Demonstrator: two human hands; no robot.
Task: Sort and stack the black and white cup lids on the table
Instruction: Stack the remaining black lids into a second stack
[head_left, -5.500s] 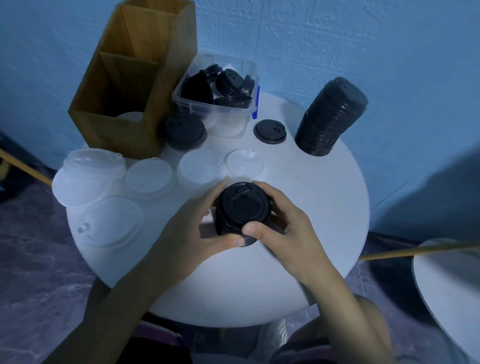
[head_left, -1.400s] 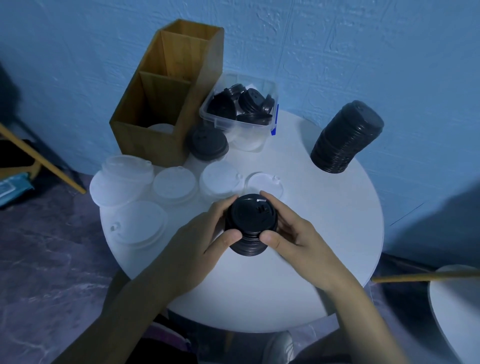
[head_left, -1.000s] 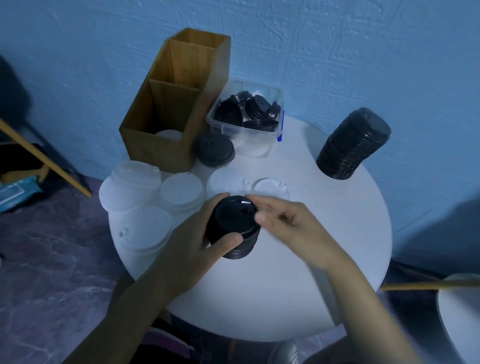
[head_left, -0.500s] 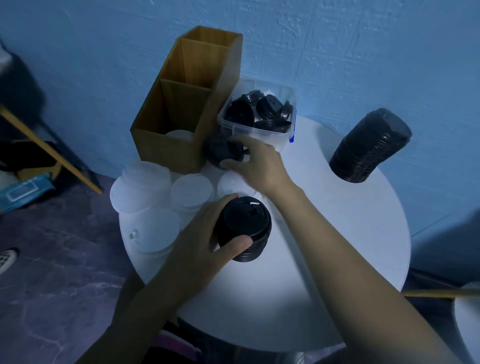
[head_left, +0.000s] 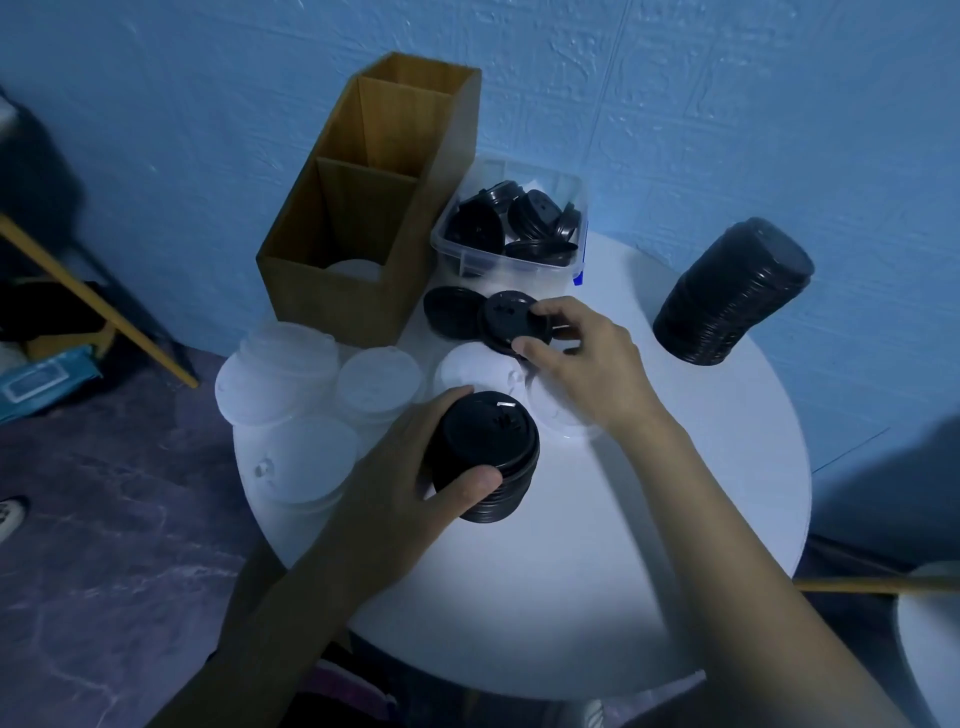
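**A:** Where is the left hand (head_left: 410, 488)?

**B:** Toward the front of the round white desk (head_left: 649, 509). Its grip is curled round a short stack of black lids (head_left: 485, 452) standing there, thumb on the near side, fingers round the far side.

**A:** And the right hand (head_left: 587, 364)?

**B:** Farther back, its grip pinching a single black lid (head_left: 506, 319) by the rim, between thumb and fingertips. That lid is tilted (whether its far edge rests on anything, I cannot tell). It overlaps another black lid (head_left: 449, 312), which lies just in front of the clear tub (head_left: 467, 260).

**A:** What's in the tub?

**B:** Loose black lids, jumbled. A wooden box (head_left: 363, 291) stands to its left, with something white in the near compartment.

**A:** The white lids (head_left: 376, 384)?

**B:** In piles on the desk's left side, close together. One more pale lid (head_left: 550, 413) lies flat beneath the right wrist. A tall black stack (head_left: 732, 296) leans at the right, well apart from both hands.
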